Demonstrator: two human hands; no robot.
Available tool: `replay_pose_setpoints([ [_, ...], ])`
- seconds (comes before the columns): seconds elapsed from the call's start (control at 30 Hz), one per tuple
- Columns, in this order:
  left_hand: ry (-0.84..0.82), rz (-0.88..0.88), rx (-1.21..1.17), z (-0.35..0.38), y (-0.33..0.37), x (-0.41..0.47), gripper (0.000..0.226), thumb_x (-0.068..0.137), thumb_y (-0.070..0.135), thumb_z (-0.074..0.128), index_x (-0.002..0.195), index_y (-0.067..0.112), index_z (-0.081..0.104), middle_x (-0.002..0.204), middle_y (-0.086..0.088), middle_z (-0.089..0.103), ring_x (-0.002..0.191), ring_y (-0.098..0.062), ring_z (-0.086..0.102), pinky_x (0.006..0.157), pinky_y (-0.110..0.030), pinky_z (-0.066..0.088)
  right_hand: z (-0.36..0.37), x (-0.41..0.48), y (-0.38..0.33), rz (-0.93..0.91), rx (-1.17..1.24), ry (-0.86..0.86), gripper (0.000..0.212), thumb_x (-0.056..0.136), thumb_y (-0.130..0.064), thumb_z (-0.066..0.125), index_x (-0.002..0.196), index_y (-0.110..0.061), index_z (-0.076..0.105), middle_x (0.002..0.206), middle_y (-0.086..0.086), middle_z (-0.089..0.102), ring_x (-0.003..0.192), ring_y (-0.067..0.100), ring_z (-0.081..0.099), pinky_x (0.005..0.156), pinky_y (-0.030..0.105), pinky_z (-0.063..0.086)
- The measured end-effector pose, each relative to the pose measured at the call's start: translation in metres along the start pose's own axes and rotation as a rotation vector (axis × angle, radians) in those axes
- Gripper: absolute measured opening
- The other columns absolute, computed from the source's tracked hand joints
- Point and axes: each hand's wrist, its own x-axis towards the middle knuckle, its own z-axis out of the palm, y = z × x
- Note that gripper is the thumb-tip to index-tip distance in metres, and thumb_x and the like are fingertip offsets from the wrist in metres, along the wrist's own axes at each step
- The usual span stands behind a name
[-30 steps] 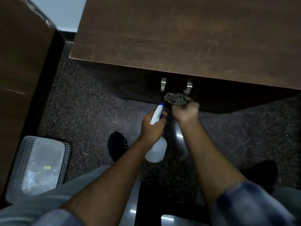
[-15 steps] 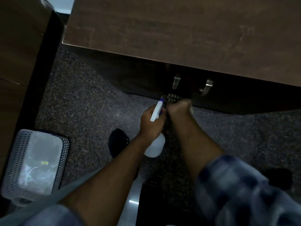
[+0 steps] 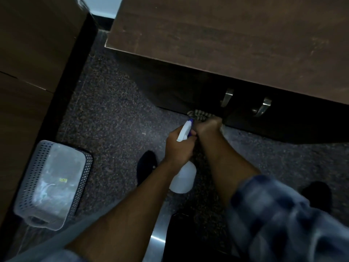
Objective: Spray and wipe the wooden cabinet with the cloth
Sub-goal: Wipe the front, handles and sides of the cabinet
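A striped cloth (image 3: 200, 114) is pressed by the right hand (image 3: 207, 127), its grip clamped on it, against the wooden cabinet (image 3: 188, 95) low front. Beside it, a white spray bottle (image 3: 182, 178) is clasped in the left hand (image 3: 178, 146).

One head-worn wide-angle view only, looking steeply down and forward. Close over both forearms, with the wooden cabinet (image 3: 236, 44) top filling the upper frame, the speckled floor (image 3: 113, 120) below, and a perforated bin (image 3: 54, 184) at lower left. Dim, slightly blurred at the edges.

Striped cloth (image 3: 200, 114) against dark cabinet (image 3: 188, 95) base
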Motion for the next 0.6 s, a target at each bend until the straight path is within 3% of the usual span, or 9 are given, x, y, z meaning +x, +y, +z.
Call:
replay_pose_setpoints([
  [0.1,0.007,0.043,-0.006,-0.011,0.004,-0.004,0.010,0.090,0.006,0.065,0.082,0.000,0.068,0.078,-0.024,0.069,0.067,-0.026,0.062,0.060,-0.043,0.051,0.006,-0.014,-0.012,0.016,0.123,-0.138,0.045,0.105,-0.021,0.028,0.142,-0.006,0.050,0.151,0.014,0.045,0.140,0.033,0.041,0.121,0.044,0.025],
  [0.2,-0.013,0.089,0.001,-0.021,0.019,-0.015,0.015,0.087,0.002,0.064,0.076,-0.007,0.059,0.065,-0.011,0.058,0.059,-0.021,0.054,0.056,-0.033,0.042,0.003,-0.030,-0.020,-0.035,0.232,-0.220,0.043,0.104,-0.023,0.025,0.116,-0.006,0.063,0.147,0.018,0.050,0.138,0.034,0.046,0.120,0.050,0.026],
  [0.23,-0.014,0.103,0.002,-0.023,0.024,-0.019,0.019,0.086,-0.001,0.063,0.072,-0.009,0.053,0.061,-0.009,0.052,0.056,-0.020,0.050,0.055,-0.032,0.038,0.003,-0.029,-0.014,-0.051,0.251,-0.239,0.043,0.104,-0.024,0.025,0.115,-0.009,0.064,0.148,0.017,0.050,0.138,0.034,0.045,0.120,0.051,0.026],
  [0.3,0.051,0.124,-0.012,-0.029,0.037,-0.025,0.026,0.087,-0.002,0.062,0.065,-0.003,0.049,0.052,0.000,0.045,0.049,-0.014,0.045,0.050,-0.029,0.034,0.009,-0.036,-0.004,-0.033,0.219,-0.249,0.048,0.102,-0.025,0.026,0.132,-0.009,0.060,0.149,0.018,0.049,0.139,0.036,0.044,0.119,0.053,0.027],
  [0.4,0.116,0.102,-0.077,-0.038,0.060,-0.029,0.021,0.091,0.001,0.062,0.074,0.014,0.065,0.053,0.005,0.053,0.041,-0.004,0.044,0.045,-0.022,0.037,0.024,-0.053,-0.013,0.005,0.181,-0.316,0.054,0.101,-0.025,0.025,0.146,-0.011,0.051,0.146,0.019,0.052,0.136,0.039,0.046,0.117,0.058,0.027],
  [0.53,0.171,0.095,-0.111,-0.049,0.070,-0.025,0.028,0.091,0.002,0.063,0.070,0.020,0.065,0.050,0.007,0.054,0.038,-0.003,0.044,0.045,-0.022,0.036,0.019,-0.081,-0.013,-0.063,0.177,-0.400,0.049,0.104,-0.022,0.026,0.138,-0.005,0.057,0.137,0.022,0.058,0.132,0.041,0.050,0.106,0.056,0.040],
  [0.6,0.216,0.093,-0.113,-0.053,0.065,-0.021,0.022,0.093,0.006,0.065,0.075,0.020,0.067,0.052,0.007,0.053,0.042,-0.004,0.047,0.047,-0.023,0.039,0.023,-0.085,-0.005,-0.071,0.120,-0.344,0.045,0.105,-0.016,0.024,0.116,0.002,0.063,0.135,0.025,0.057,0.132,0.040,0.049,0.103,0.051,0.040],
])
